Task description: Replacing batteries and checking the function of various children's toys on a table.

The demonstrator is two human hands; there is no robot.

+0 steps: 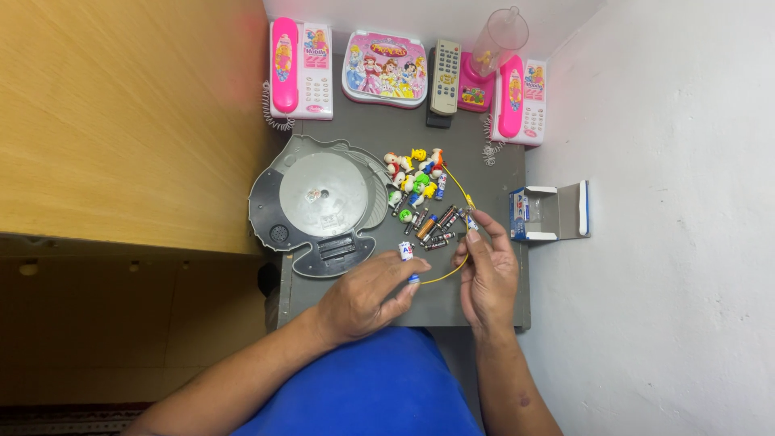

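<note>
My left hand (367,295) pinches a small white and blue battery (407,252) between thumb and forefinger, near the front of the grey table (500,173). My right hand (487,270) grips a thin yellow wire (453,179) that loops from the left fingertips up past a pile of loose batteries (436,226). Small colourful toy figures (413,173) lie just beyond the batteries. A grey round toy base (319,202), turned underside up with its battery bay showing, rests left of the hands.
Two pink toy phones (299,69) (518,101), a pink toy laptop (385,69), a remote control (445,78) and a clear-topped pink toy (488,60) line the table's far edge. An open small cardboard box (549,212) sits at the right edge. A wooden surface (121,121) borders the left.
</note>
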